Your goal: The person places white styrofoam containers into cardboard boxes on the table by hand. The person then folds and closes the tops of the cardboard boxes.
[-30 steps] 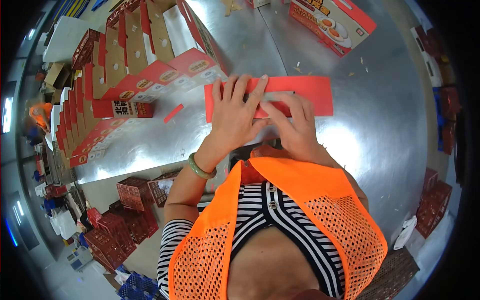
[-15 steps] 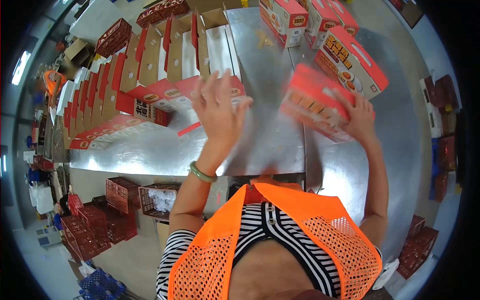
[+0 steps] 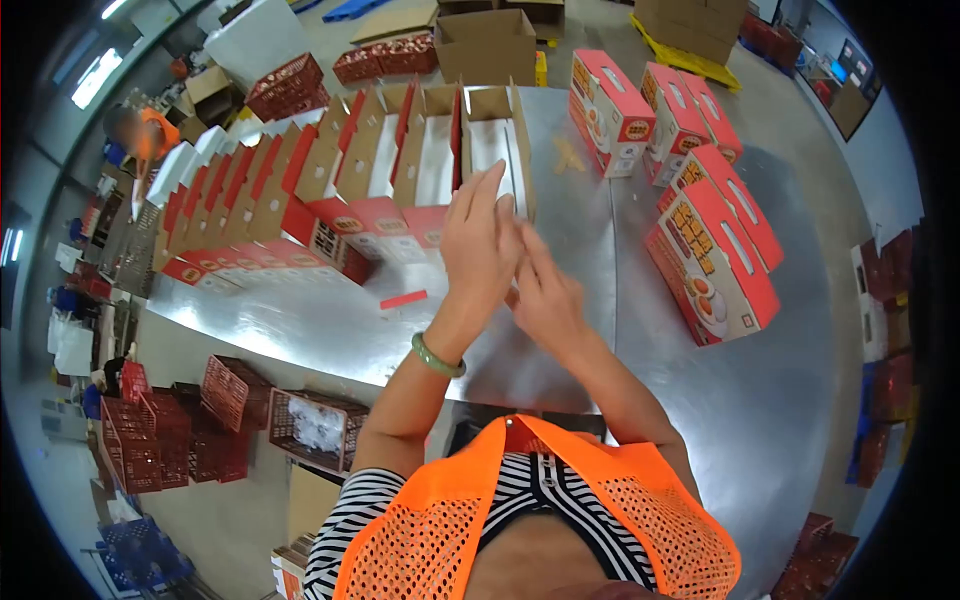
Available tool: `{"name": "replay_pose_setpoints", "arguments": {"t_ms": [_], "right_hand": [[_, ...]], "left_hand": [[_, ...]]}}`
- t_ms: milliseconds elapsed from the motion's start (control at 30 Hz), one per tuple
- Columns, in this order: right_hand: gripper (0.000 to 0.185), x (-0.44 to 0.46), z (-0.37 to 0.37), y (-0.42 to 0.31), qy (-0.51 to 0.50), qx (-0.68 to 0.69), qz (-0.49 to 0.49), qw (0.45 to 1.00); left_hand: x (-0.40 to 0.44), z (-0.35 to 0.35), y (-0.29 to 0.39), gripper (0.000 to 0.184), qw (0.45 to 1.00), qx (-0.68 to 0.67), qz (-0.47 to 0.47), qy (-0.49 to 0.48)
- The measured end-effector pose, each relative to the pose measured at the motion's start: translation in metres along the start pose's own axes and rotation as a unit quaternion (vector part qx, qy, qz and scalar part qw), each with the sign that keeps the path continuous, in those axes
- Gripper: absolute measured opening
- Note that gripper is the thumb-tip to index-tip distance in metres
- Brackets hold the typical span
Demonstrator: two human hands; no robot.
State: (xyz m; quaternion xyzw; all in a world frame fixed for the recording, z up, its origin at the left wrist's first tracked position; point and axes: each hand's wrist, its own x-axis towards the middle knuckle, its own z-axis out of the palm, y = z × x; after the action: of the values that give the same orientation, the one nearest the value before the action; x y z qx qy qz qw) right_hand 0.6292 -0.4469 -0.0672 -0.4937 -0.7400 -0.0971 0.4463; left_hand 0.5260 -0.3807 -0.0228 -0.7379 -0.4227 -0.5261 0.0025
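Note:
My left hand (image 3: 481, 240) and my right hand (image 3: 546, 292) meet above the metal table (image 3: 560, 370), just in front of the nearest open carton (image 3: 492, 135). The left fingers are stretched out and nothing shows in them. The right fingers lie partly behind the left hand, so what they hold, if anything, is hidden. A row of open red and brown cartons (image 3: 350, 160) runs off to the left. A red strip (image 3: 403, 299) lies on the metal left of my hands. To the right, a closed red box (image 3: 712, 262) stands against another one.
More closed red boxes (image 3: 610, 115) stand at the table's back right. Red crates (image 3: 318, 425) are on the floor at the lower left. A brown cardboard box (image 3: 487, 45) is beyond the table. Another person (image 3: 150, 135) in an orange vest is at the far left.
The red box has left my right hand and stands beside the others on the right. My right hand has moved left to meet my left hand. The view has shifted too.

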Motion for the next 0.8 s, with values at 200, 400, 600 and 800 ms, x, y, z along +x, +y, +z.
{"name": "replay_pose_setpoints", "arguments": {"t_ms": [200, 400, 600, 800], "right_hand": [[0.015, 0.048, 0.021, 0.023, -0.186, -0.049, 0.117, 0.974], [0.014, -0.038, -0.123, 0.086, -0.244, -0.017, 0.107, 0.964], [0.058, -0.154, -0.234, 0.093, -0.078, -0.057, 0.166, 0.981], [0.063, -0.195, -0.181, 0.087, 0.054, 0.192, 0.301, 0.933]], "left_hand": [[-0.027, -0.043, -0.004, 0.037, 0.993, -0.101, -0.067, 0.006], [-0.093, -0.053, -0.022, 0.051, 0.930, -0.271, -0.217, -0.120], [-0.105, -0.009, -0.044, 0.071, 0.955, -0.256, -0.060, -0.137], [-0.116, -0.038, -0.003, 0.025, 0.945, -0.280, 0.009, -0.171]]}}
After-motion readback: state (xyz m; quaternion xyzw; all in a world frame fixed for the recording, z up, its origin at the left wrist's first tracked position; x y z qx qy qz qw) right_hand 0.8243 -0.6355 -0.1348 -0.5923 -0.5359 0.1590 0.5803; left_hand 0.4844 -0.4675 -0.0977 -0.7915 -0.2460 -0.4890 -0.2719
